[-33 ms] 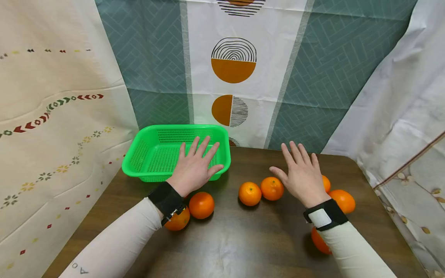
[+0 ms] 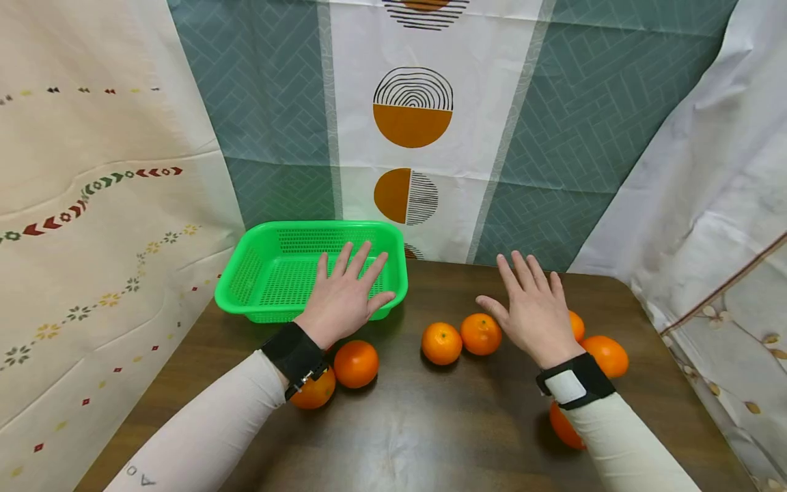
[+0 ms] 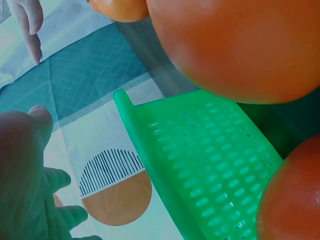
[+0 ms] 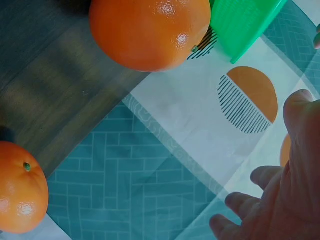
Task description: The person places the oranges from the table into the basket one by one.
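Note:
My left hand (image 2: 344, 301) hovers palm down with fingers spread, its fingertips over the green plastic basket (image 2: 246, 301); it holds nothing. Two oranges (image 2: 356, 364) sit just below that hand, one partly covered by the wrist strap. To the right, my right hand (image 2: 536, 316) is also spread palm down above the table, with nothing in it. Left of its thumb, two oranges (image 2: 441, 343) stand side by side. Others (image 2: 605, 356) lie at its right, partly hidden by hand and forearm. In the right wrist view, a large orange (image 4: 150, 32) shows near the basket (image 4: 245, 22).
The brown wooden table (image 2: 418, 437) bears all these things. Behind it hangs a patterned curtain (image 2: 270, 102) of teal and white, close to the basket's back. Cream cloth (image 2: 104, 225) bounds the left side, white cloth (image 2: 707, 225) the right.

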